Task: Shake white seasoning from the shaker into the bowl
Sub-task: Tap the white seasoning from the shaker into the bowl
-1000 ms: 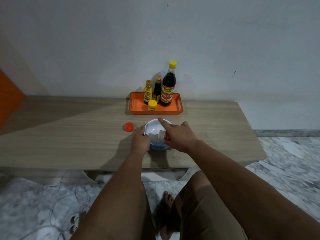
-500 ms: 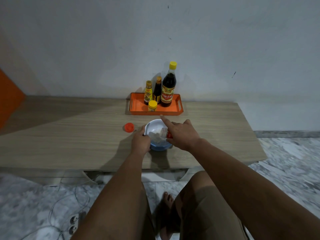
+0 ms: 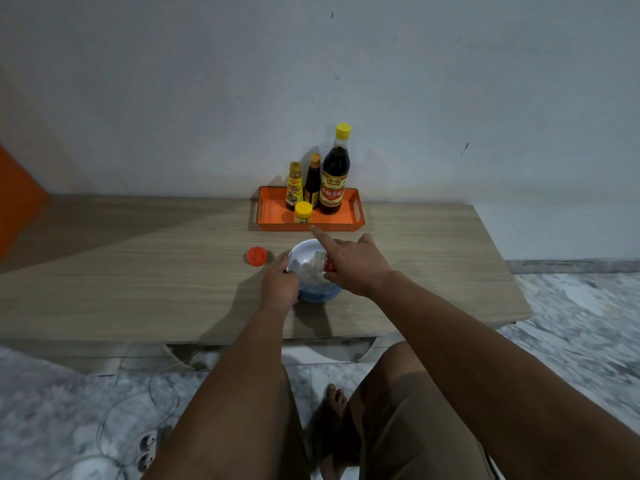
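The left hand grips the near left rim of the bowl, which sits on the table. The right hand is closed around the shaker, with one finger sticking out straight. The shaker is tipped over the bowl. A red cap lies left of the bowl. Farther back, an orange tray holds four bottles.

A light wood-grain surface is set against the wall. An orange tray, a red cap and a blue-and-white bowl are carried on it.
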A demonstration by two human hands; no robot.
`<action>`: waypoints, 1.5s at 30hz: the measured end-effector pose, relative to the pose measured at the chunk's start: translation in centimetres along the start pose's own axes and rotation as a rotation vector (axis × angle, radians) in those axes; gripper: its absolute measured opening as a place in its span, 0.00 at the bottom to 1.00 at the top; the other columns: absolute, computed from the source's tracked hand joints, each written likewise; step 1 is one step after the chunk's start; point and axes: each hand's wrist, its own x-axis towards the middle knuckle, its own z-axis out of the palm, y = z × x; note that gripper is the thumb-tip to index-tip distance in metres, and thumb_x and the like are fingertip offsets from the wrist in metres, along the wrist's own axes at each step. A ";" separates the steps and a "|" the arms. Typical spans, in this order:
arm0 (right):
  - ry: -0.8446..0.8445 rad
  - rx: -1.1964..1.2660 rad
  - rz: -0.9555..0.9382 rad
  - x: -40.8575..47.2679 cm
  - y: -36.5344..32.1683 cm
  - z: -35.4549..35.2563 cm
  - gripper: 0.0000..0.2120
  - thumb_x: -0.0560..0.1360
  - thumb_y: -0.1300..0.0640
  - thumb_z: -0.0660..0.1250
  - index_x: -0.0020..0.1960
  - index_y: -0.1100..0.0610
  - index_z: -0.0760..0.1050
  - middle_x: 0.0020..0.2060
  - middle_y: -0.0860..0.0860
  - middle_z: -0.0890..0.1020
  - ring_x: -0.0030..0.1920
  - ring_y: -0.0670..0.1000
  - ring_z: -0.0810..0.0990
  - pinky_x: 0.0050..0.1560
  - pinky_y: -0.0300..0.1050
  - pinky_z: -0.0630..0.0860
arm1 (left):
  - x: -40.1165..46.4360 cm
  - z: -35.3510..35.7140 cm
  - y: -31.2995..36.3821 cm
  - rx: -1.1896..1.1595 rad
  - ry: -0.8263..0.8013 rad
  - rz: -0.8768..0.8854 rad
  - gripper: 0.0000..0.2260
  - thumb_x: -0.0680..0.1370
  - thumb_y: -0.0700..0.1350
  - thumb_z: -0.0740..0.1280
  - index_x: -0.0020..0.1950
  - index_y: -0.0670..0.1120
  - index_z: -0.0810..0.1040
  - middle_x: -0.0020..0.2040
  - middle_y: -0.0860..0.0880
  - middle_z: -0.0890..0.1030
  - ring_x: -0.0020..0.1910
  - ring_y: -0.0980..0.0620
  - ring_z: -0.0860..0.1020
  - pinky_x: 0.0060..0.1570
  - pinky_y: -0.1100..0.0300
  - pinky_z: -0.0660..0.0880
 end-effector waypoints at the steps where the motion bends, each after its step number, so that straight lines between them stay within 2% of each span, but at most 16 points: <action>1: 0.012 0.012 0.011 0.1 0.1 0.0 0.46 0.75 0.45 0.71 0.80 0.49 0.45 0.66 0.53 0.79 0.58 0.57 0.81 0.57 0.57 0.68 | 0.0 0.0 0.0 0.000 0.001 -0.003 0.29 0.79 0.33 0.55 0.75 0.56 0.73 0.61 0.52 0.74 0.54 0.44 0.75 0.53 0.39 0.82; 5: -0.043 -0.018 0.014 0.5 0.6 -0.2 0.29 0.75 0.44 0.69 0.72 0.49 0.65 0.63 0.50 0.81 0.58 0.55 0.80 0.61 0.57 0.64 | -0.1 0.0 0.2 -0.001 0.021 -0.003 0.28 0.78 0.33 0.55 0.74 0.54 0.75 0.62 0.49 0.75 0.56 0.41 0.76 0.52 0.37 0.83; 10: 0.000 -0.015 0.008 0.6 0.5 -0.5 0.43 0.73 0.43 0.72 0.80 0.48 0.52 0.68 0.51 0.78 0.65 0.56 0.77 0.62 0.60 0.67 | 0.0 0.0 0.1 0.002 0.007 -0.010 0.29 0.79 0.33 0.54 0.76 0.56 0.73 0.61 0.51 0.74 0.53 0.44 0.76 0.54 0.38 0.83; 14: 0.021 -0.043 0.036 0.7 0.8 -0.9 0.45 0.73 0.44 0.73 0.80 0.48 0.50 0.68 0.52 0.78 0.65 0.58 0.77 0.63 0.61 0.67 | 0.1 0.1 0.1 -0.004 0.016 -0.018 0.29 0.80 0.33 0.55 0.76 0.56 0.72 0.61 0.51 0.72 0.45 0.49 0.74 0.54 0.39 0.83; 16: 0.015 -0.037 0.077 0.8 0.9 -1.2 0.44 0.73 0.45 0.73 0.80 0.48 0.51 0.68 0.53 0.77 0.65 0.59 0.77 0.62 0.61 0.67 | 0.0 0.1 0.1 -0.023 0.013 -0.016 0.29 0.80 0.33 0.55 0.76 0.57 0.72 0.62 0.51 0.73 0.51 0.46 0.76 0.53 0.38 0.83; 20: -0.070 -0.057 0.134 0.8 1.6 -1.5 0.24 0.75 0.48 0.70 0.68 0.50 0.69 0.60 0.52 0.81 0.57 0.56 0.80 0.61 0.59 0.65 | -0.1 0.0 0.2 -0.027 0.024 0.006 0.29 0.78 0.32 0.56 0.73 0.55 0.75 0.65 0.48 0.75 0.59 0.41 0.74 0.50 0.37 0.84; 21: -0.075 -0.056 0.144 0.7 1.7 -1.5 0.24 0.75 0.48 0.70 0.68 0.51 0.69 0.60 0.52 0.81 0.56 0.56 0.81 0.61 0.60 0.65 | -0.1 0.0 0.1 -0.027 0.025 0.010 0.29 0.78 0.32 0.56 0.73 0.55 0.76 0.65 0.47 0.75 0.59 0.41 0.74 0.49 0.37 0.84; 24: -0.081 -0.040 0.172 0.2 1.9 -1.3 0.36 0.76 0.47 0.69 0.78 0.52 0.57 0.65 0.52 0.79 0.60 0.57 0.80 0.63 0.62 0.65 | -0.1 0.0 0.1 -0.040 0.019 -0.001 0.29 0.77 0.32 0.55 0.72 0.56 0.76 0.66 0.47 0.76 0.63 0.39 0.75 0.50 0.36 0.83; 28: -0.084 -0.024 0.178 -0.6 2.2 -0.9 0.42 0.76 0.46 0.70 0.80 0.51 0.49 0.66 0.52 0.78 0.61 0.57 0.80 0.63 0.62 0.66 | -0.1 0.0 0.3 -0.041 0.027 0.000 0.29 0.77 0.32 0.55 0.71 0.56 0.77 0.65 0.47 0.76 0.65 0.38 0.75 0.48 0.38 0.84; 30: -0.084 0.000 0.193 -0.9 2.3 -0.7 0.40 0.75 0.46 0.70 0.80 0.51 0.52 0.65 0.52 0.79 0.59 0.57 0.80 0.62 0.62 0.66 | -0.2 0.0 0.2 -0.037 0.029 0.001 0.29 0.77 0.32 0.55 0.72 0.55 0.77 0.68 0.46 0.76 0.64 0.38 0.75 0.46 0.40 0.85; 32: -0.102 -0.018 0.181 -1.1 2.2 -0.6 0.30 0.75 0.46 0.69 0.74 0.50 0.63 0.61 0.51 0.81 0.57 0.55 0.81 0.61 0.60 0.65 | -0.3 0.0 0.2 -0.031 0.026 0.004 0.29 0.77 0.33 0.55 0.72 0.54 0.77 0.69 0.45 0.76 0.62 0.38 0.76 0.46 0.38 0.84; 34: -0.116 -0.014 0.166 -1.2 2.0 -0.5 0.27 0.75 0.46 0.69 0.71 0.50 0.66 0.60 0.51 0.81 0.57 0.54 0.80 0.61 0.59 0.64 | -0.4 0.0 0.3 -0.028 0.027 0.007 0.29 0.77 0.33 0.55 0.72 0.54 0.77 0.69 0.44 0.76 0.62 0.37 0.77 0.47 0.36 0.84; 38: -0.123 0.005 0.143 -1.1 1.2 -0.5 0.41 0.76 0.45 0.69 0.80 0.50 0.50 0.68 0.52 0.77 0.62 0.57 0.79 0.63 0.62 0.65 | -0.7 -0.1 0.5 -0.016 0.022 0.003 0.29 0.78 0.32 0.54 0.73 0.55 0.76 0.69 0.45 0.77 0.63 0.38 0.76 0.51 0.37 0.83; 42: -0.045 0.013 0.117 -0.9 0.8 -0.2 0.48 0.76 0.46 0.70 0.81 0.49 0.39 0.66 0.52 0.79 0.58 0.57 0.81 0.61 0.61 0.67 | -0.9 -0.1 0.7 -0.017 0.010 -0.017 0.30 0.79 0.33 0.54 0.76 0.55 0.73 0.71 0.45 0.76 0.60 0.39 0.77 0.53 0.38 0.83; 44: -0.010 0.039 0.103 -0.8 0.6 -0.1 0.48 0.75 0.47 0.71 0.81 0.49 0.40 0.64 0.52 0.80 0.55 0.57 0.82 0.58 0.59 0.67 | -1.0 -0.1 0.8 -0.018 0.010 -0.018 0.29 0.79 0.33 0.54 0.75 0.55 0.74 0.68 0.45 0.77 0.57 0.40 0.78 0.53 0.40 0.83; 45: -0.019 0.033 0.093 -0.8 0.5 -0.1 0.43 0.75 0.47 0.70 0.80 0.50 0.47 0.63 0.52 0.80 0.55 0.56 0.82 0.58 0.58 0.66 | -1.0 -0.1 0.8 -0.016 0.011 -0.010 0.29 0.78 0.32 0.53 0.74 0.55 0.75 0.67 0.45 0.78 0.56 0.40 0.78 0.51 0.42 0.82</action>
